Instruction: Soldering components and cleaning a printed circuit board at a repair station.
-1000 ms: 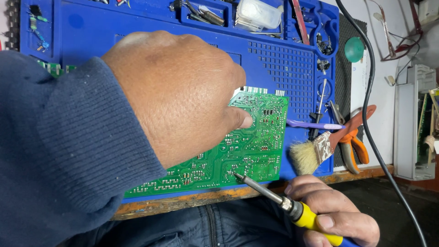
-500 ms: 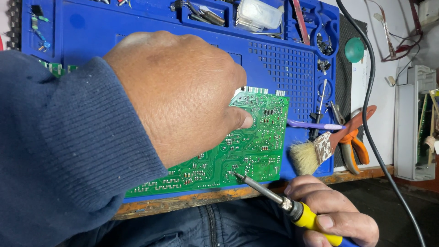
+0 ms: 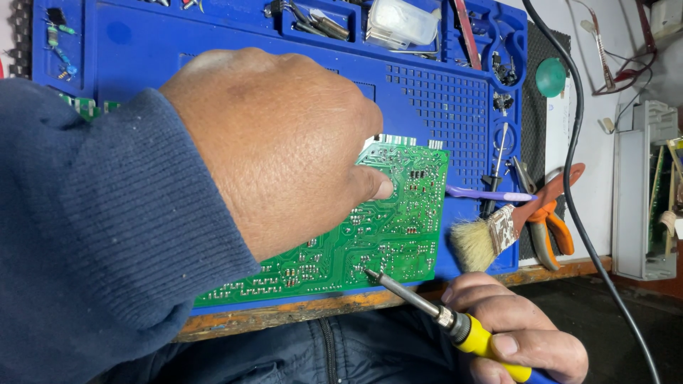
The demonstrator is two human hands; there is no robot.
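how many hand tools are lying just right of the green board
3: a purple-handled tool pointing at the circuit board edge, a bristle brush below it, and orange-handled pliers furthest right. More may sit hidden in the blue mat trays above.

At the right of the frame lie a pale-bristled paint brush [image 3: 484, 238], orange-handled pliers [image 3: 551, 213] and a purple plastic stick [image 3: 487, 193]; a clear plastic box [image 3: 402, 23] sits at top centre.

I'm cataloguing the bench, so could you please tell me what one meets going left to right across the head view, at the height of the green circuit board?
Left hand → green circuit board → paintbrush → orange-handled pliers → black cable
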